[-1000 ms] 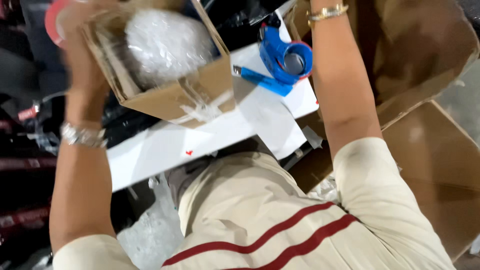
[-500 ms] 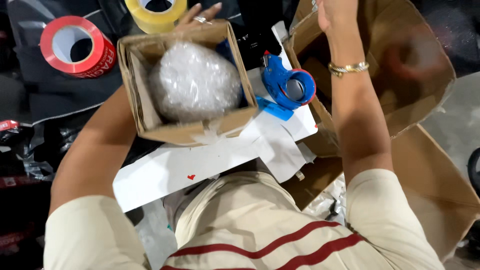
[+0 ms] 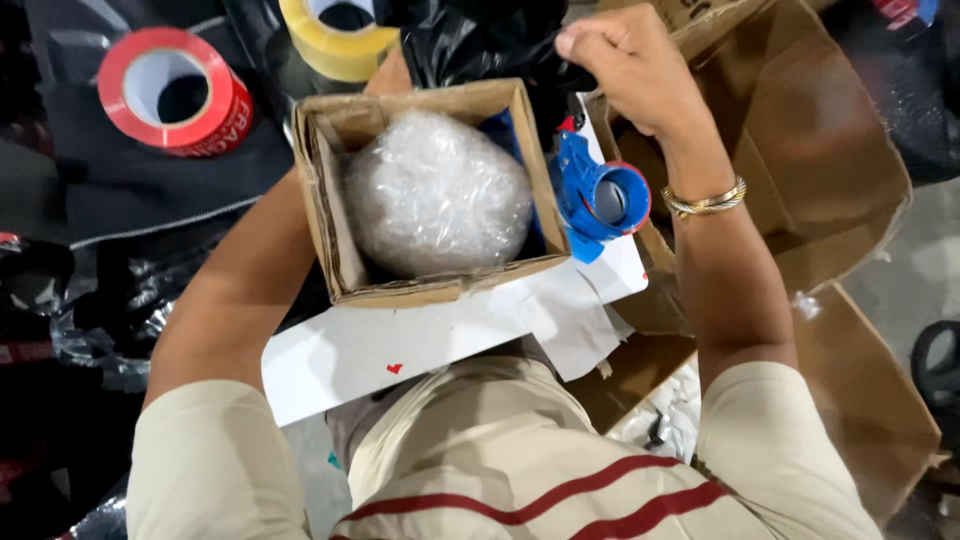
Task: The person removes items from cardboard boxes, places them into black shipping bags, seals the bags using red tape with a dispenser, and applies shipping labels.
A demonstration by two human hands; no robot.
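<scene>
A: Delta vs half a second back: the cardboard box (image 3: pixel 432 190) sits lower and more square in view, open top facing the camera. The right hand (image 3: pixel 625 65) has come down from the top edge and now pinches the black plastic bag (image 3: pixel 480 40). The yellow tape roll (image 3: pixel 340 30) has slid partly out at the top edge.

B: Hand states?

A: Right hand: closed, thumb and fingers gripping a fold of the black bag, just above the box's far right corner. Gold bracelet (image 3: pixel 708 200) on that wrist. Left hand: hidden behind the box's far wall, only the forearm shows, running up along the left wall. Can't tell if it's open or closed, or what it touches.

B: Counts?

A: One box, one bubble-wrapped bundle (image 3: pixel 435 190) inside, filling most of it. Two loose tape rolls: one red (image 3: pixel 175 90) well left of the box, one yellow beyond the far wall. One blue tape dispenser (image 3: pixel 600 200) touching the box's right wall. One white sheet (image 3: pixel 400 345) under the box's near edge, with smaller white papers overlapping it on the right. Flattened brown cardboard (image 3: pixel 830 180) on the right.
</scene>
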